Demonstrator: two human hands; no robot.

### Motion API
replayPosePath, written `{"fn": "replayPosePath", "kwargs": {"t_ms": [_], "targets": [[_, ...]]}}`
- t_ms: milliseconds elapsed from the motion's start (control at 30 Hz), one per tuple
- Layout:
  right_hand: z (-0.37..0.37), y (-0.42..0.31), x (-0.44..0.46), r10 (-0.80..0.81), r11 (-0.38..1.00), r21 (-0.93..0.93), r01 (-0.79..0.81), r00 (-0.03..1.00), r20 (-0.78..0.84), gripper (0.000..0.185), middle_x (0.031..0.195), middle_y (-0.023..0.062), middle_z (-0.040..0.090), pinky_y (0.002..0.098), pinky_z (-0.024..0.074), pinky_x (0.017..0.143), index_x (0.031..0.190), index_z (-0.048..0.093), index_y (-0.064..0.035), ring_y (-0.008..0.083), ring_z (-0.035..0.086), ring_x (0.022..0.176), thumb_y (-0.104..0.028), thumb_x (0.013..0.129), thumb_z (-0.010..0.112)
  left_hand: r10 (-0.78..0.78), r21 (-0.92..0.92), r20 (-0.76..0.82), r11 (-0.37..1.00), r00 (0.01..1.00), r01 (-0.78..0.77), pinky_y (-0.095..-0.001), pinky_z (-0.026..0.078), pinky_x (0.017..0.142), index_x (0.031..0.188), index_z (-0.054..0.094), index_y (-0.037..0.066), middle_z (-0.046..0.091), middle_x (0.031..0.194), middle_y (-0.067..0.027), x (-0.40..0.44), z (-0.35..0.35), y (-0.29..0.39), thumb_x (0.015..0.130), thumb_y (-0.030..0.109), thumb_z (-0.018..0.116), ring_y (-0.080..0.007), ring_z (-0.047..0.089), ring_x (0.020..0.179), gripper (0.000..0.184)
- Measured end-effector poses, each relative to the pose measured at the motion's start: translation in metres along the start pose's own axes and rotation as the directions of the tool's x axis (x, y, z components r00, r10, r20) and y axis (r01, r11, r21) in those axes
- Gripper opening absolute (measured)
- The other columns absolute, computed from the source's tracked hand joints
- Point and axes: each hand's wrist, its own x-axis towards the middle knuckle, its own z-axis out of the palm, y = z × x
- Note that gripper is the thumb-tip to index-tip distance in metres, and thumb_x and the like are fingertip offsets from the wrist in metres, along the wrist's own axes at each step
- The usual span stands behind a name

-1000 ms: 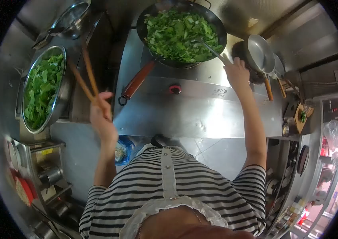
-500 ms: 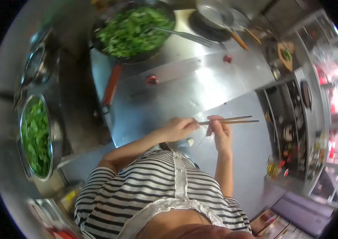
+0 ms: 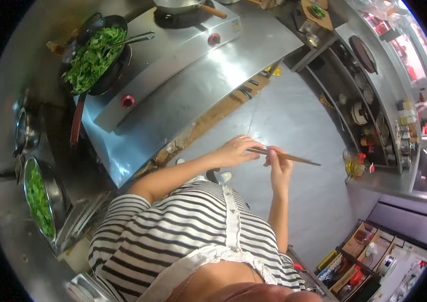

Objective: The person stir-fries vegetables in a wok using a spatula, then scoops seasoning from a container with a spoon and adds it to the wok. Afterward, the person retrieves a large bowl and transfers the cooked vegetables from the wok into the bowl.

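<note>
**Both hands brought to the chopsticks [image 3: 299, 159], out over the floor [image 3: 274, 116]**

A second earlier, the chopsticks were held by the left hand [image 3: 237, 152] alone, while the utensil [image 3: 134, 39] was touched by the right hand [image 3: 279, 168].

The hands were separated from the wok [image 3: 116, 22] by the steel tabletop [image 3: 193, 85]; the other side was bounded by a shelf unit [image 3: 332, 90], with an oil bottle [image 3: 355, 167] stood near its foot. A pan [image 3: 178, 9] was set on the far burner.

The wok was filled with chopped greens [image 3: 95, 55], the utensil rested in them. More leaves [image 3: 37, 196] were heaped in a metal bowl [image 3: 57, 189].

The chopsticks' near ends were pinched in the left grip; farther along, they were enclosed by the right grip's curled fingers, their tips pointed towards the shelves.
</note>
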Motion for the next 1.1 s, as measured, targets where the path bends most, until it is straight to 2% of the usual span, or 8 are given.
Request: {"fn": "replayPosePath", "kwargs": {"t_ms": [100,233,433,600,700,800,867,1100], "targets": [[-0.004,0.007,0.018,0.129,0.961,0.249,-0.124,0.992,-0.007,0.02,0.071,0.0029,0.051,0.0227,0.041,0.052,0.092,0.058,0.003,0.009,0.047,0.062,-0.015,0.087,0.052,-0.019,-0.085,0.085,0.996,0.996,0.027,-0.0344,0.044,0.071,0.106,0.055,0.006,0.056,0.091,-0.0122,0.016,-0.002,0.004,0.082,0.018,0.054,-0.028,0.055,0.081,0.027],[0.012,0.034,0.055,0.266,0.886,0.354,-0.3,0.954,0.141,0.033,0.076,0.0033,0.051,0.0242,0.0446,0.055,0.115,0.048,0.001,0.0093,0.048,0.061,-0.017,0.088,0.05,0.014,0.127,-0.02,0.992,1.0,-0.012,-0.0368,0.043,0.067,0.101,0.056,0.006,0.053,0.08,-0.0124,0.033,-0.018,-0.054,0.08,0.014,0.054,-0.0293,0.053,0.075,0.023],[0.009,0.094,0.051,0.391,0.92,-0.043,-0.389,0.919,0.049,0.04,0.075,0.0032,0.051,0.0227,0.0431,0.049,0.121,0.045,-0.0034,0.0077,0.049,0.056,-0.015,0.084,0.053,-0.156,0.441,-0.009,0.886,0.988,0.144,-0.0406,0.042,0.08,0.108,0.053,0.008,0.052,0.099,-0.0158,0.075,-0.086,-0.19,0.084,0.009,0.042,-0.0337,0.051,0.09,0.027],[-0.029,0.15,0.01,0.074,0.732,-0.649,-0.21,0.97,-0.23,0.038,0.078,0.0133,0.058,0.0308,0.0452,0.056,0.11,0.053,0.0004,0.0189,0.053,0.059,-0.018,0.077,0.06,-0.03,0.617,0.049,0.787,0.998,-0.007,-0.0395,0.041,0.076,0.107,0.055,0.006,0.053,0.088,-0.0146,0.085,-0.11,-0.289,0.083,0.01,0.044,-0.0317,0.05,0.087,0.027],[-0.064,0.209,-0.033,0.108,0.646,-0.678,-0.35,0.921,-0.373,0.037,0.075,0.0176,0.059,0.0348,0.046,0.058,0.106,0.055,0.0011,0.0227,0.056,0.061,-0.018,0.074,0.06,0.084,0.617,0.083,0.778,0.993,-0.117,-0.039,0.04,0.078,0.111,0.054,0.006,0.052,0.091,-0.0127,0.085,-0.118,-0.307,0.082,0.007,0.045,-0.0304,0.05,0.088,0.03],[-0.097,0.275,-0.106,0.333,0.611,-0.499,-0.614,0.772,-0.542,0.034,0.071,0.0158,0.059,0.0348,0.046,0.049,0.105,0.055,0.0012,0.023,0.053,0.048,-0.018,0.077,0.057,0.083,0.672,0.098,0.729,0.992,-0.128,-0.0396,0.039,0.082,0.112,0.054,0.007,0.052,0.095,-0.0117,0.086,-0.121,-0.302,0.08,0.005,0.046,-0.029,0.049,0.093,0.033],[-0.098,0.256,-0.135,0.718,0.428,0.03,-0.903,0.32,-0.619,0.032,0.07,0.0141,0.059,0.0347,0.0437,0.041,0.105,0.055,0.0009,0.0227,0.05,0.041,-0.016,0.078,0.054,0.082,0.722,0.066,0.684,0.994,-0.105,-0.0404,0.037,0.084,0.112,0.054,0.007,0.052,0.098,-0.0118,0.086,-0.119,-0.299,0.08,0.004,0.046,-0.0282,0.048,0.096,0.034],[-0.128,0.275,-0.191,0.882,0.183,0.346,-0.92,-0.002,-0.471,0.03,0.075,0.0161,0.059,0.0354,0.0476,0.043,0.101,0.054,0.0008,0.024,0.056,0.05,-0.019,0.079,0.049,-0.111,0.56,-0.335,0.776,0.936,0.292,-0.0382,0.036,0.084,0.097,0.06,0.007,0.057,0.086,-0.01,0.135,-0.055,-0.25,0.077,0.003,0.044,-0.0288,0.051,0.09,0.026]]}}
